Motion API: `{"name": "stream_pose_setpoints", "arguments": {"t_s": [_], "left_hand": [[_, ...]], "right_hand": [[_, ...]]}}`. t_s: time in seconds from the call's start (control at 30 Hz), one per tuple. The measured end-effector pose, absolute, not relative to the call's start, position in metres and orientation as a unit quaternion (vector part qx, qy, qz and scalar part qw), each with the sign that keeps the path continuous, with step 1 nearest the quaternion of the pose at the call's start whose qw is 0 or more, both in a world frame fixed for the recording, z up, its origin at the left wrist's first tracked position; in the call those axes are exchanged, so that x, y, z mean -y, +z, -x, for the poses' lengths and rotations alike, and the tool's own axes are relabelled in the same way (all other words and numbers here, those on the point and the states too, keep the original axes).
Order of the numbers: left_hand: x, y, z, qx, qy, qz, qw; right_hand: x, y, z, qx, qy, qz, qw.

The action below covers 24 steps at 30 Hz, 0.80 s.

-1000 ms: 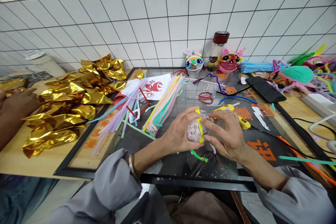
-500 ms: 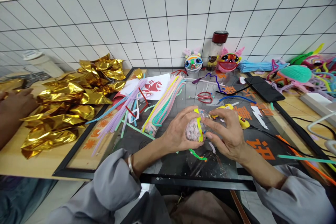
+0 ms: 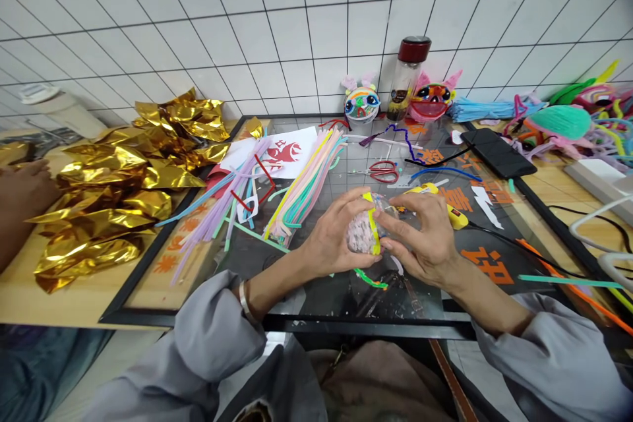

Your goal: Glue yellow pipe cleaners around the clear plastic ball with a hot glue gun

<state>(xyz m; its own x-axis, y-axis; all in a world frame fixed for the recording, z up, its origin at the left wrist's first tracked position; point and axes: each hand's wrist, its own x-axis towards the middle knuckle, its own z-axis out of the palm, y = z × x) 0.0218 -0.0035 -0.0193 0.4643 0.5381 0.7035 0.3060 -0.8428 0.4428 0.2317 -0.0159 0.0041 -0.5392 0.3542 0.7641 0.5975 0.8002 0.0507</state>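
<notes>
My left hand (image 3: 329, 237) is wrapped round a speckled whitish ball (image 3: 361, 234) with a yellow strip around its middle. The ball is held up over the dark glass-like tabletop, its right side partly hidden by fingers and looking clear. My right hand (image 3: 428, 234) grips that right side, thumb and fingers pressed near the yellow strip. Just behind the right hand lies a yellow glue gun (image 3: 455, 216) with a black cord. A short green fuzzy strip (image 3: 370, 279) rests on the table below the ball.
Red-handled scissors (image 3: 383, 172), bundled pastel pipe cleaners (image 3: 306, 188) and a phone (image 3: 499, 153) lie around. A bottle (image 3: 405, 82) and two decorated animal-face balls (image 3: 362, 105) stand by the wall. Gold foil (image 3: 119, 171) and another person's hand (image 3: 27, 188) are at left.
The camera view has tilted and shifted slightly, so the table things sit a little higher. My right fingers have moved slightly against the ball; the left hand keeps its grip.
</notes>
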Motion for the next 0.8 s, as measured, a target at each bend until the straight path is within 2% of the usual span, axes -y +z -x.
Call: {"name": "stream_pose_setpoints", "arguments": {"t_s": [0.8], "left_hand": [[0.0053, -0.0187, -0.0212, -0.258, 0.445, -0.847, 0.131]], "right_hand": [[0.0163, 0.0053, -0.2297, 0.863, -0.147, 0.277, 0.396]]}}
